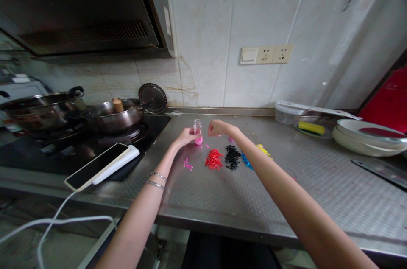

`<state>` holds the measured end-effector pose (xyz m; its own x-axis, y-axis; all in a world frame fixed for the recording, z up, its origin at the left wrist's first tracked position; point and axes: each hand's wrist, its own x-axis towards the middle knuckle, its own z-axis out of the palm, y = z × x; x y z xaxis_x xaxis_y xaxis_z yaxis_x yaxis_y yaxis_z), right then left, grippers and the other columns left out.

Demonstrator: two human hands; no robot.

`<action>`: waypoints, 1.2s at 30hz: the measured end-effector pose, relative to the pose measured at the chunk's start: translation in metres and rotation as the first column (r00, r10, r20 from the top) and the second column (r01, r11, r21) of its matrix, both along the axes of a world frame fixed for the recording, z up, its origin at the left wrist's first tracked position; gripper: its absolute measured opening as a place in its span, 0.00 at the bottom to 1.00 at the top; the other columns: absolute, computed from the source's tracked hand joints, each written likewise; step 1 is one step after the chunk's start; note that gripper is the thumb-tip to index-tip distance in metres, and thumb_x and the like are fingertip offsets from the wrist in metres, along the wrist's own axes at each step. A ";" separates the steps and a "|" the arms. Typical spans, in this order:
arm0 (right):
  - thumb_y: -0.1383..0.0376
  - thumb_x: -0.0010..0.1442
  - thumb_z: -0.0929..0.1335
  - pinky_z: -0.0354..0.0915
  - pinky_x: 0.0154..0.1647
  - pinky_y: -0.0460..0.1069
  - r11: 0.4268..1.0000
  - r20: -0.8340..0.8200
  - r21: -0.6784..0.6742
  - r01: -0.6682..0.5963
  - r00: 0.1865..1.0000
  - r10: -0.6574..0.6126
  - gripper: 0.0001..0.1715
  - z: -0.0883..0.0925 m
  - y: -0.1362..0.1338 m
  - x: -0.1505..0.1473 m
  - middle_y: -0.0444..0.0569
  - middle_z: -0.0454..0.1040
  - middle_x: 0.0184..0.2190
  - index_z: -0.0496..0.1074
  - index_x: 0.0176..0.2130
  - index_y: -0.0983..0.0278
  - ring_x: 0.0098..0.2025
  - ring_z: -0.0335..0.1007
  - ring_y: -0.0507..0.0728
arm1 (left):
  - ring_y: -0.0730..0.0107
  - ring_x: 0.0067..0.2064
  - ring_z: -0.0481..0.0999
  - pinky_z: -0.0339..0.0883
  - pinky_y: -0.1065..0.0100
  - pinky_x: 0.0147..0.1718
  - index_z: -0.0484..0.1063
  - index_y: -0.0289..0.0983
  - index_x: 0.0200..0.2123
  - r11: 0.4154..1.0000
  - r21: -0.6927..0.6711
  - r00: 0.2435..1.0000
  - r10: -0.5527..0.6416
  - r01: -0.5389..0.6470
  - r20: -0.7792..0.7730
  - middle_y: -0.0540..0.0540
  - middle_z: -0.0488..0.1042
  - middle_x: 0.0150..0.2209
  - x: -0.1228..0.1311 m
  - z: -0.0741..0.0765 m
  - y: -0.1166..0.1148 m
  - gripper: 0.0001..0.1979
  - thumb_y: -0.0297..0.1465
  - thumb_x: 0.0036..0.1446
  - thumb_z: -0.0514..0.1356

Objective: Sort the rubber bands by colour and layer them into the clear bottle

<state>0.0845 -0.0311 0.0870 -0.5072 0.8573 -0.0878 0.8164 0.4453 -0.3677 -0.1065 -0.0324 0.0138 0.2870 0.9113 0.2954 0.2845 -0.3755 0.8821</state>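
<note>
My left hand [187, 136] is wrapped round a small clear bottle [197, 124] that stands upright on the metal counter, with pink bits in its bottom. Just right of the bottle and apart from it, my right hand [218, 127] hovers with its fingers pinched together; what they hold, if anything, is too small to make out. Nearer to me lie loose pink pieces [188, 164], a heap of small red pieces [214, 159] and a heap of black pieces [232, 157]. Blue pieces [246, 161] and yellow pieces [263, 149] are partly hidden behind my right forearm.
On the left, a pan [116, 118] and a larger pot [41, 110] sit on the black stove [152, 127]. A phone [97, 167] with a white cable lies at the stove's edge. Stacked plates [365, 141], a yellow sponge [311, 128] and a plastic container [288, 113] stand at right.
</note>
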 end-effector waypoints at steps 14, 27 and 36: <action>0.71 0.42 0.65 0.56 0.17 0.41 0.997 0.052 0.073 0.003 0.999 -0.007 0.11 -0.052 -0.011 -0.007 0.51 0.75 0.22 0.76 0.28 0.70 0.21 0.66 0.50 | 0.67 0.37 0.72 0.61 0.64 0.42 0.72 0.31 0.33 1.000 0.012 1.000 0.024 -0.024 -0.001 0.43 0.75 0.34 0.000 0.000 0.000 0.14 0.32 0.40 0.64; 0.72 0.43 0.63 0.62 0.16 0.39 0.985 -0.374 0.175 0.004 0.925 0.062 0.11 0.008 -0.001 0.010 0.48 0.73 0.25 0.73 0.29 0.70 0.22 0.66 0.49 | 0.67 0.35 0.72 0.61 0.65 0.40 0.71 0.30 0.32 1.000 -0.010 1.000 -0.003 0.003 0.019 0.43 0.75 0.32 0.001 0.006 -0.007 0.15 0.33 0.40 0.64; 0.72 0.42 0.67 0.59 0.21 0.39 0.993 0.025 0.105 -0.057 0.998 0.054 0.19 -0.042 0.009 0.005 0.49 0.75 0.31 0.73 0.38 0.67 0.26 0.68 0.50 | 0.67 0.36 0.72 0.62 0.64 0.41 0.71 0.31 0.33 1.000 -0.008 1.000 0.024 -0.024 0.006 0.43 0.75 0.33 0.001 0.002 -0.003 0.16 0.33 0.39 0.64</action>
